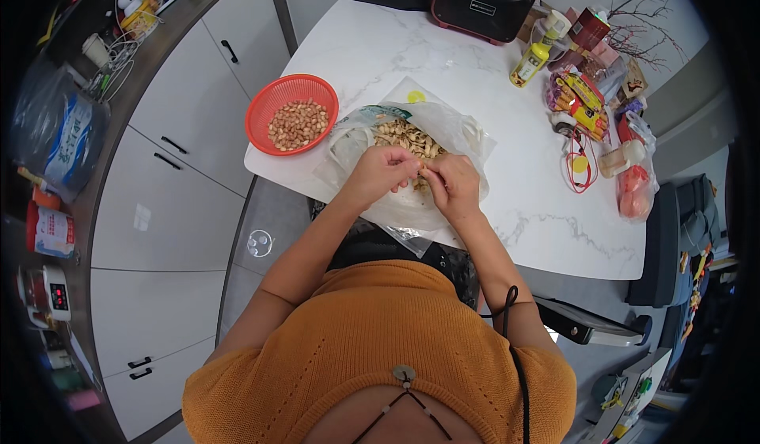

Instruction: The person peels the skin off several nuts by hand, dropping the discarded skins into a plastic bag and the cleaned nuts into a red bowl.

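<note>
Both my hands meet over an opened clear plastic bag (467, 127) on the table. My left hand (382, 173) pinches a small peanut (420, 166) at its fingertips. From the other side my right hand (454, 181) closes its thumb and fingers on the same peanut, which is mostly covered by my fingers. Beneath and beyond my hands, a heap of tan peanut shells (408, 135) lies in the bag. To the left, a red plastic basket (255, 123) holds many shelled, reddish-brown peanuts (298, 123).
The white marble-patterned table (554, 198) carries a black-and-red case (487, 4) at the back. A yellow bottle (530, 64), packaged snacks (582, 99) and a red cord (580, 175) sit at the right. White cabinets (174, 206) curve along the left.
</note>
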`<action>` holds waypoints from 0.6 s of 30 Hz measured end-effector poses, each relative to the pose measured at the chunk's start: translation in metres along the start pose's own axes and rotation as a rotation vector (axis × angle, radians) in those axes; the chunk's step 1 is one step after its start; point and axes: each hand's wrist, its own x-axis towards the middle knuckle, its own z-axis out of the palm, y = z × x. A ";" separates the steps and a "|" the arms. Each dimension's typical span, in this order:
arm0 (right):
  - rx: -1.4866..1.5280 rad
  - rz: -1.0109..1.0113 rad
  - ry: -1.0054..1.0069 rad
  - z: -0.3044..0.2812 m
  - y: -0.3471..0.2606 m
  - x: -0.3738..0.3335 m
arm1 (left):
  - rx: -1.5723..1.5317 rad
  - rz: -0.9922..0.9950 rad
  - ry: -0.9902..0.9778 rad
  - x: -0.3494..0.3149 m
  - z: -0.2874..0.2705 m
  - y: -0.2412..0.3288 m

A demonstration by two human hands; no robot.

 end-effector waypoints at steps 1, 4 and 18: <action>-0.004 -0.004 -0.005 0.001 0.001 0.000 | 0.006 0.002 0.010 0.000 0.000 -0.001; -0.015 -0.015 -0.010 0.002 0.002 -0.001 | 0.031 0.014 0.036 0.000 0.002 -0.004; 0.209 0.200 -0.036 0.006 0.002 0.008 | -0.227 -0.070 0.101 0.005 0.004 -0.011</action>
